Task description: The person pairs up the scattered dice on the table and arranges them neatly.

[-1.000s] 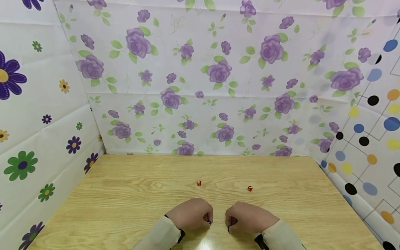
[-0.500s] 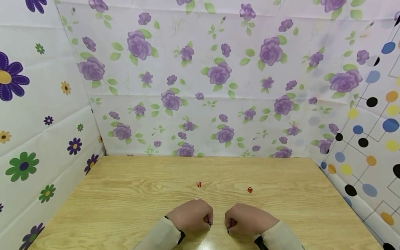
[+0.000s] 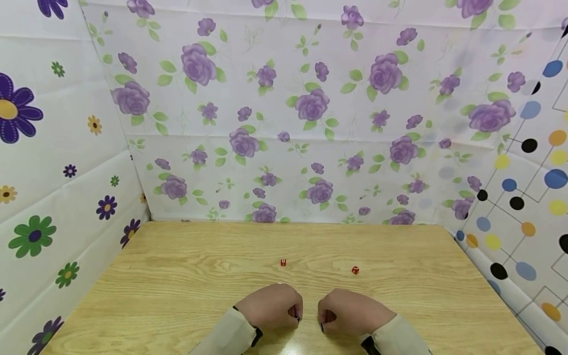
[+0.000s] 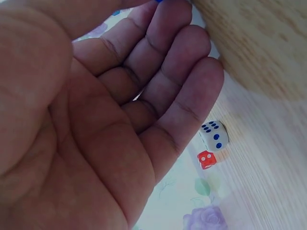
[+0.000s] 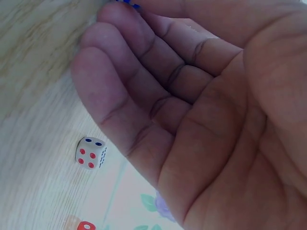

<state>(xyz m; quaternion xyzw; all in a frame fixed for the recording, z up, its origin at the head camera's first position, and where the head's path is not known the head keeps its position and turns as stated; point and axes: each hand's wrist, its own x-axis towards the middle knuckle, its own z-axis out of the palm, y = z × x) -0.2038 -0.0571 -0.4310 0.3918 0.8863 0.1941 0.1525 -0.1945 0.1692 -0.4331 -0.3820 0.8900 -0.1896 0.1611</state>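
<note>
My left hand (image 3: 271,305) is low over the wooden table, thumb and index finger pinching a small blue piece (image 4: 159,1), mostly hidden by the fingertips. Opposite it, my right hand (image 3: 355,310) pinches a similar blue piece (image 5: 128,4), which shows dark with white marks in the head view. Beyond the hands lie two red dice, one left (image 3: 283,262) and one right (image 3: 355,270). Past the left fingers, the left wrist view shows a white die (image 4: 214,136) in front of a red one. Another white die (image 5: 90,153) lies past the right fingers.
The light wooden table (image 3: 177,276) carries both hands and the dice. Flower-print cloth (image 3: 284,108) hangs behind it, with a daisy-print sheet (image 3: 75,207) at left and a dotted sheet (image 3: 510,222) at right.
My right hand has shifted slightly left, toward the left hand. The left hand keeps its place and pinch. The head view has tilted a little; the dice stay put.
</note>
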